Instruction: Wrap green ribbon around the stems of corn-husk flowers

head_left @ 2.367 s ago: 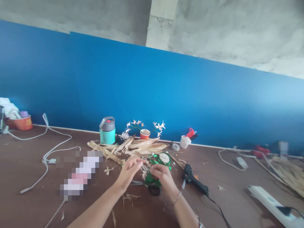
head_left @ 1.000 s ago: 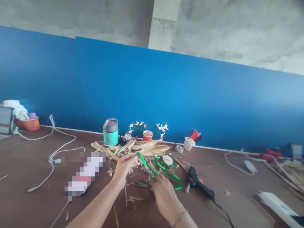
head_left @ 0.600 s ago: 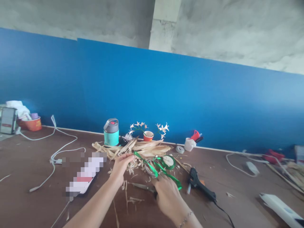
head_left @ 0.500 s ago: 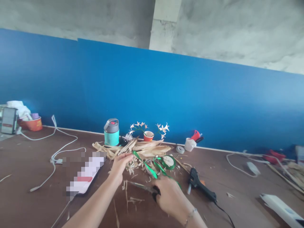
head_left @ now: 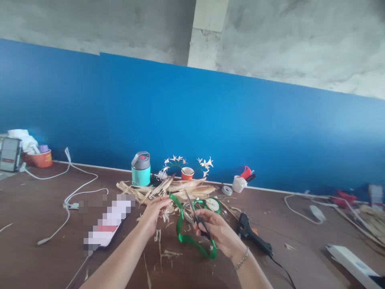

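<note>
We had just lifted the black-handled steel scissors [head_left: 197,216] off the brown wooden table [head_left: 42,257]; half a second earlier they lay flat under our right hand [head_left: 218,232], and now that hand's fingers were closed through the handles, the blades tilted up and away toward the wall. Whether the blades were apart or together we could not tell. Our left hand [head_left: 155,208] had kept its place, thumb and fingertips pinched on one end of the shiny green satin ribbon [head_left: 192,240], which hung in a loose loop from that pinch down to the table below the right hand. The ribbon's spool [head_left: 213,204] lay just beyond the scissors. With ribbon held and scissors raised beside it, we judged a cut to be the step in hand.

Containers, along the blue wall:
- teal insulated flask with grey lid [head_left: 140,169], closed, contents hidden;
- small red paper cup [head_left: 187,173] holding pale handmade flowers on green stems [head_left: 176,161];
- white cup [head_left: 238,183] with red and black handles sticking out;
- red bowl [head_left: 39,158] far left, something purple in it.

Dry straw-coloured husks [head_left: 168,188] lay heaped in front of the flask, a black glue gun [head_left: 251,233] just right of our right hand.
</note>
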Motion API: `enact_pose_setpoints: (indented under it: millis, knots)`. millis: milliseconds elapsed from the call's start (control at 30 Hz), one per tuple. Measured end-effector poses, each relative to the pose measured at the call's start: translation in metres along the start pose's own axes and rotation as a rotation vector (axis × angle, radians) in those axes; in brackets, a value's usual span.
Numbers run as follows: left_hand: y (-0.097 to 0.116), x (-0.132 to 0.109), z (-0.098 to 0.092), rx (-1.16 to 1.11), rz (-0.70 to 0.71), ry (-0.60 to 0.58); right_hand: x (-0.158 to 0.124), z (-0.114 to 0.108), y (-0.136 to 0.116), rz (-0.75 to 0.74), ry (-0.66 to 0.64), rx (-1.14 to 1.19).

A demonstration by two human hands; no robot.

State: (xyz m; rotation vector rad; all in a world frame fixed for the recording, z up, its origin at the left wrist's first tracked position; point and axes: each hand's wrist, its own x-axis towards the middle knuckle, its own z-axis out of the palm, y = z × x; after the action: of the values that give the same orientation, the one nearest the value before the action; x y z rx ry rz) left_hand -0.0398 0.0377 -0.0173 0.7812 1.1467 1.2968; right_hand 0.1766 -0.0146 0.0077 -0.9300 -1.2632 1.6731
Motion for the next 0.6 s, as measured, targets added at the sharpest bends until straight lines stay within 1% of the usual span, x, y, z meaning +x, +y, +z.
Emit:
enact_pose_setpoints:
  millis: [133,233,300,367,433,600]
  knots:
    - [0.002,-0.002,0.000,-0.003,0.024,0.009,0.001,0.000,0.002,0.092,0.006,0.011]
    - [0.004,-0.003,0.001,-0.004,0.029,0.018,0.001,-0.001,0.004,0.114,0.016,0.057]
    - [0.003,-0.003,0.002,-0.006,0.022,0.016,0.001,-0.002,0.004,0.107,-0.051,0.056]
    - [0.002,-0.003,0.002,-0.010,0.025,-0.002,0.000,-0.001,0.005,0.118,-0.138,0.003]
    - [0.000,-0.001,0.001,-0.023,0.030,-0.017,0.000,0.002,0.006,0.156,-0.175,-0.069]
    - [-0.002,0.000,0.002,-0.056,0.017,-0.027,0.003,0.012,0.010,0.222,-0.117,-0.189]
